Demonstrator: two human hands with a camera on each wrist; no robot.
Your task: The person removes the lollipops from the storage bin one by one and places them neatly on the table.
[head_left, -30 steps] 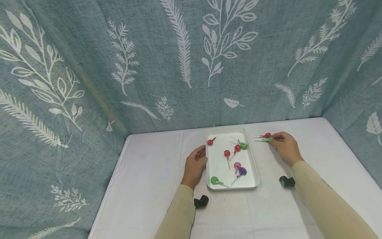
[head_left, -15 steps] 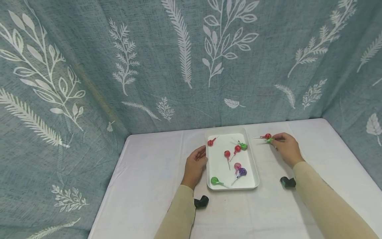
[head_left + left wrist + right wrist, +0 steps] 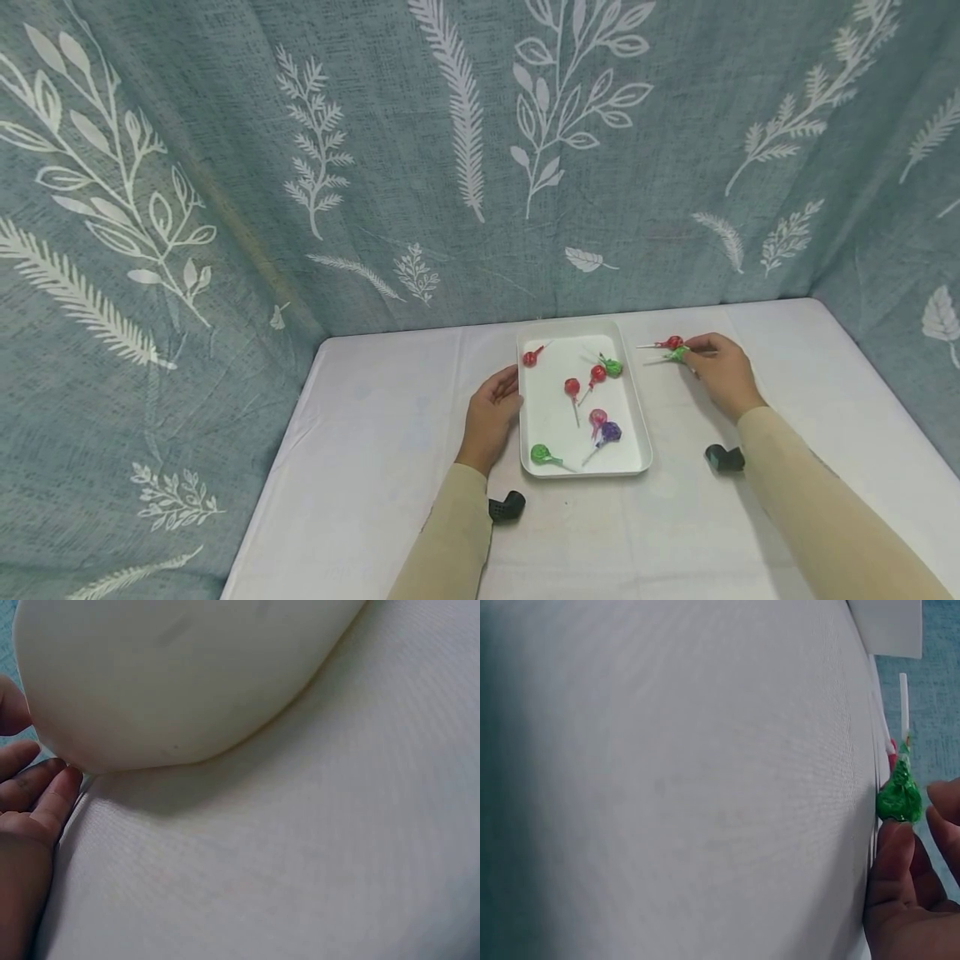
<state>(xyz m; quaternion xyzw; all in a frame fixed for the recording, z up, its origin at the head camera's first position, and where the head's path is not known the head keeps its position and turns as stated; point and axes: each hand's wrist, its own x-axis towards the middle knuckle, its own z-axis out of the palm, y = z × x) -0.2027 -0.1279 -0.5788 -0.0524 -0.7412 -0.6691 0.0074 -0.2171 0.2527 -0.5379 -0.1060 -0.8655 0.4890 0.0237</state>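
Note:
A white tray (image 3: pixel 546 408) holding several wrapped lollipops stands near the back of the table. My left hand (image 3: pixel 489 421) rests its fingertips against the tray's left outer wall; in the left wrist view the fingers (image 3: pixel 60 796) touch the wall low down. To the right of the tray, my right hand (image 3: pixel 722 371) pinches a green lollipop (image 3: pixel 900 799) by its head, with the stick pointing left in the head view. A red lollipop (image 3: pixel 672 342) lies just behind it on the table, mostly hidden in the right wrist view.
In the tray are red lollipops (image 3: pixel 572 387), a pink one (image 3: pixel 597 417), a purple one (image 3: pixel 611 432) and green ones (image 3: pixel 541 454). A white cloth covers the table (image 3: pixel 390 433). A leaf-patterned curtain (image 3: pixel 480 267) hangs along its back edge. Black wrist devices (image 3: pixel 510 506) sit under both forearms.
The green lollipop has turned slightly at my right fingertips, its stick end swinging toward me. The left hand, tray and red lollipop have stayed in place.

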